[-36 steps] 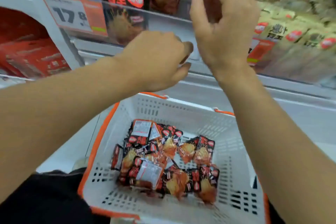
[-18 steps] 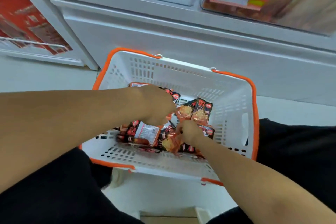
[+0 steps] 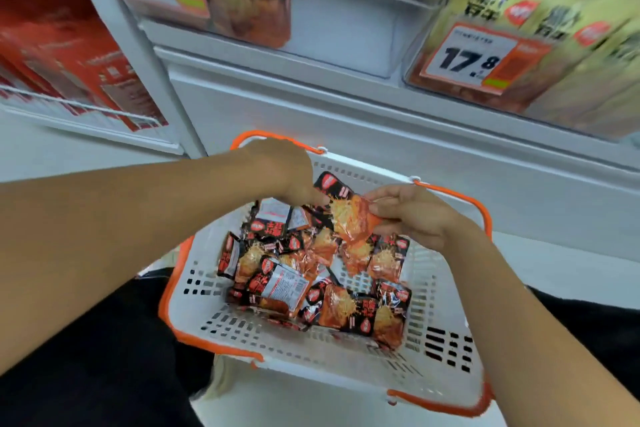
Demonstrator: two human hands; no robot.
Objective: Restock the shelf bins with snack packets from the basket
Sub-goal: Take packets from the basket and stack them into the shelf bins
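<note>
Below the shelf (image 3: 346,107), a white basket (image 3: 446,315) with orange rims sits between the person's dark-clothed knees on pale floor. Above the basket, clear bins (image 3: 349,31) hold dark-and-orange packs, and a bin to its upper right holds yellow-green packs behind a 17.8 price tag (image 3: 474,57). Red boxes (image 3: 69,55) stand on a wire-fronted shelf to the basket's upper left. Snack packets (image 3: 311,274) lie heaped across the basket's middle, leaving slotted floor bare along its near and right walls. Over its far rim, the left hand (image 3: 287,173) and right hand (image 3: 415,215) meet on one raised packet (image 3: 349,215); the right fingers (image 3: 381,210) pinch its edge, the left fingers curl down onto its other side, their tips hidden.
</note>
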